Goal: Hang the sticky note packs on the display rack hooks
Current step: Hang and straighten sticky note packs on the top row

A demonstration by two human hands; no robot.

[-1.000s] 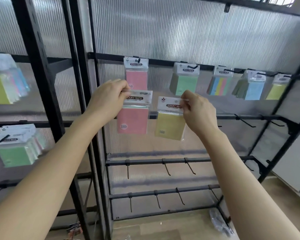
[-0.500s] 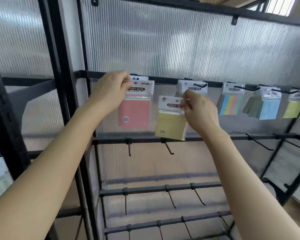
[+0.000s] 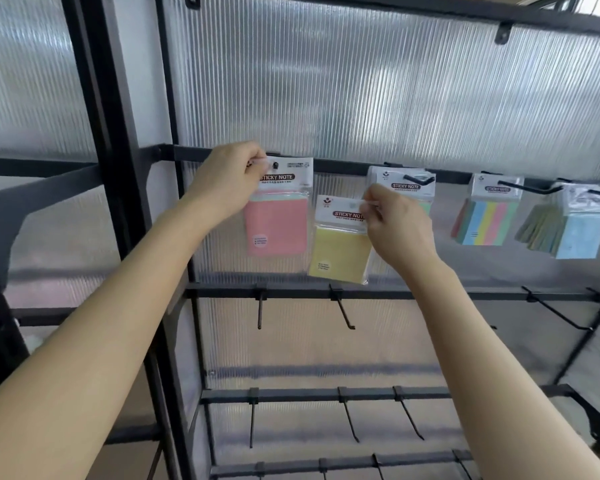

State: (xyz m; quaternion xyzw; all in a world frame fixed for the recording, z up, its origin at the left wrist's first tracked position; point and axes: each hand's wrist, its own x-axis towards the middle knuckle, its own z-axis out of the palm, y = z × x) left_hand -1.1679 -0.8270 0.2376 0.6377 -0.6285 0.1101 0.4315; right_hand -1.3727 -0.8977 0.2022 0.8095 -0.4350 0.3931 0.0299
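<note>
The black metal display rack (image 3: 125, 109) carries horizontal bars backed by ribbed translucent panels (image 3: 361, 81). The top bar (image 3: 340, 166) holds hung packs to the right: a green pack (image 3: 404, 183), a multicolour striped pack (image 3: 487, 216) and a blue pack (image 3: 581, 226). The lower bars' black wire hooks (image 3: 342, 311) are bare.

Step in hand: seating the pink sticky note pack in clear film with white header card (image 3: 278, 209). The left hand (image 3: 227, 183) pinches the header's upper left corner, and the tip of the leftmost top hook (image 3: 275, 164) shows through the header hole. The pack appears threaded, not yet released.

The right hand (image 3: 395, 223) pinches the header of the yellow sticky note pack (image 3: 340, 244), held in the air below the top bar, between the pink and green packs.

Next move, by judgement: slide the pink pack back, let go, then align the yellow pack's header hole with a free hook tip
</note>
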